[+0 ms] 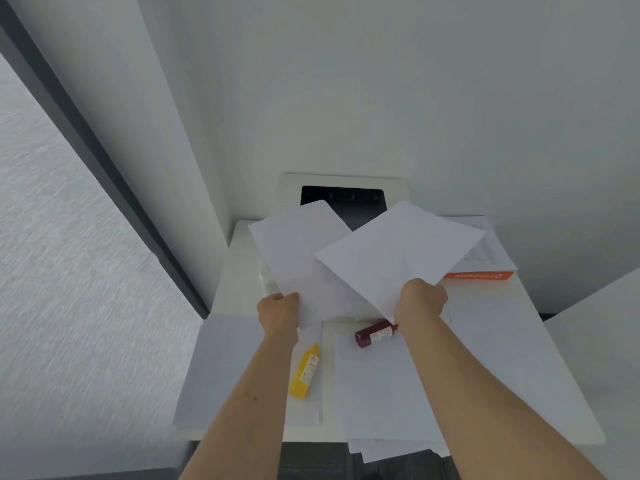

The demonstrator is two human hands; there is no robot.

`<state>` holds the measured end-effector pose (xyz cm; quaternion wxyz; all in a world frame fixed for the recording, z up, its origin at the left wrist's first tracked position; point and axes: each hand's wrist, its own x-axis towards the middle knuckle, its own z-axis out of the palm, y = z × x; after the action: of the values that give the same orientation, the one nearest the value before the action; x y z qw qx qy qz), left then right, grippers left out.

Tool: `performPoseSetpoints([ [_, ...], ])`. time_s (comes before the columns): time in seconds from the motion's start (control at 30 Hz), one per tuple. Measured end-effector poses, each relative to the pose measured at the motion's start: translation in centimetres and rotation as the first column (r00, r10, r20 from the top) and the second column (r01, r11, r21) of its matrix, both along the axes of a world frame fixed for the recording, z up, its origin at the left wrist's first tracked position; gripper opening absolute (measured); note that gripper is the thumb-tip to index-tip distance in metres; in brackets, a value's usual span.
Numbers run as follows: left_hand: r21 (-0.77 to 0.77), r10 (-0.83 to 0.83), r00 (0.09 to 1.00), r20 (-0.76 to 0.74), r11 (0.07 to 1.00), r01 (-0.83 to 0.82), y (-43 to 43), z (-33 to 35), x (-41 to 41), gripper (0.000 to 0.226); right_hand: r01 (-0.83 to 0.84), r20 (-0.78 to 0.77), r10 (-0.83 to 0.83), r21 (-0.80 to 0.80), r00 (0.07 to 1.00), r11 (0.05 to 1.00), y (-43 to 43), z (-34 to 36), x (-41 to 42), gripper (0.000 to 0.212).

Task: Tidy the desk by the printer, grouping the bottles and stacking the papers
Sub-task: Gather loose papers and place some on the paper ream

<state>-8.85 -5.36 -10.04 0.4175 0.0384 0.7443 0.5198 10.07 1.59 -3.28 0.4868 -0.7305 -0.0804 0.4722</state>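
I hold two white sheets up above the desk. My left hand (280, 311) grips the lower corner of one sheet (298, 251). My right hand (420, 299) grips the lower corner of the other sheet (398, 252), which overlaps the first. Below them a yellow bottle (304, 372) lies on its side between my forearms. A dark red bottle (375, 334) lies on its side by my right wrist. Several loose white papers (381, 386) are spread flat over the desk. The white printer (346, 188) stands at the back against the wall, partly hidden by the raised sheets.
An orange-edged booklet (479, 276) and a printed sheet (488, 247) lie at the back right. Some papers (384, 450) hang over the desk's near edge. A dark window frame (104, 147) and textured blind run along the left. The white desk (239, 258) stands in a corner.
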Motion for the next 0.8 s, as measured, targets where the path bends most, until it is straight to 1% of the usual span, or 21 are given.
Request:
performPoseSetpoints([
  [0.07,0.0,-0.067,0.997,-0.049,0.998,0.067,-0.3,0.3,-0.7,0.011,-0.039,0.116,0.035,0.03,0.993,0.999,0.3,-0.1,-0.1,0.043],
  [0.1,0.002,-0.113,0.992,-0.064,0.994,0.113,-0.5,0.6,-1.1,0.009,-0.098,0.157,0.09,0.043,0.983,0.994,0.4,0.0,-0.3,0.044],
  [0.13,0.009,-0.161,0.984,-0.074,0.987,0.163,-0.7,0.7,-1.6,0.009,-0.185,0.174,0.176,0.037,0.969,0.982,0.2,0.2,-0.5,0.041],
  [0.17,0.016,-0.196,0.977,-0.079,0.98,0.198,-0.9,0.7,-2.1,0.01,-0.274,0.201,0.262,0.032,0.944,0.961,0.5,-0.1,-0.6,0.036],
  [0.2,0.022,-0.215,0.973,-0.08,0.976,0.218,-1.1,0.7,-2.6,0.011,-0.35,0.195,0.34,0.022,0.92,0.936,0.4,0.0,-0.8,0.029],
  [0.23,0.031,-0.224,0.972,-0.073,0.974,0.226,-1.3,0.7,-3.1,0.015,-0.419,0.197,0.41,0.005,0.891,0.908,0.6,-0.2,-1.0,0.022],
  [0.27,0.045,-0.23,0.972,-0.056,0.971,0.233,-1.5,0.8,-3.5,0.023,-0.477,0.202,0.473,-0.031,0.858,0.878,0.5,0.1,-1.4,0.021],
  [0.3,0.065,-0.236,0.972,-0.023,0.969,0.237,-1.7,0.8,-3.9,0.031,-0.532,0.219,0.53,-0.056,0.819,0.845,0.7,-0.1,-1.7,0.025],
  [0.37,0.117,-0.216,0.972,0.087,0.972,0.206,-1.7,1.0,-4.3,0.039,-0.615,0.257,0.617,-0.096,0.744,0.782,0.6,-0.6,-2.2,0.022],
  [0.43,0.151,-0.184,0.965,0.189,0.976,0.156,-1.8,1.2,-4.6,0.038,-0.689,0.318,0.686,-0.125,0.654,0.714,0.2,-1.2,-2.4,0.023],
  [0.47,0.158,-0.202,0.955,0.218,0.973,0.17,-1.9,1.4,-4.7,0.034,-0.723,0.357,0.719,-0.149,0.597,0.675,-0.2,-1.4,-2.5,0.022],
  [0.53,0.155,-0.296,0.927,0.23,0.952,0.265,-2.0,1.6,-4.9,0.034,-0.772,0.451,0.761,-0.213,0.466,0.599,-0.8,-2.0,-2.6,0.017],
  [0.6,0.142,-0.391,0.904,0.174,0.918,0.37,-1.7,1.7,-4.9,0.025,-0.783,0.523,0.785,-0.311,0.332,0.539,-1.2,-2.2,-2.8,0.015],
  [0.63,0.132,-0.422,0.897,0.136,0.905,0.405,-1.6,1.9,-4.8,0.023,-0.783,0.545,0.786,-0.336,0.292,0.524,-1.3,-2.4,-2.9,0.018],
  [0.67,0.123,-0.441,0.891,0.11,0.895,0.428,-1.4,2.2,-4.7,0.024,-0.778,0.559,0.781,-0.346,0.277,0.524,-1.3,-2.4,-3.0,0.023],
  [0.7,0.118,-0.455,0.884,0.102,0.888,0.444,-1.3,2.6,-4.7,0.026,-0.773,0.554,0.78,-0.344,0.291,0.533,-1.2,-2.4,-3.0,0.027],
  [0.73,0.117,-0.469,0.877,0.104,0.882,0.457,-1.1,2.9,-4.6,0.027,-0.774,0.529,0.781,-0.322,0.33,0.545,-1.1,-2.4,-3.0,0.027],
  [0.8,0.108,-0.486,0.868,0.101,0.873,0.476,-0.6,3.3,-4.7,0.03,-0.776,0.453,0.777,-0.245,0.438,0.581,-0.9,-2.2,-2.9,0.01],
])
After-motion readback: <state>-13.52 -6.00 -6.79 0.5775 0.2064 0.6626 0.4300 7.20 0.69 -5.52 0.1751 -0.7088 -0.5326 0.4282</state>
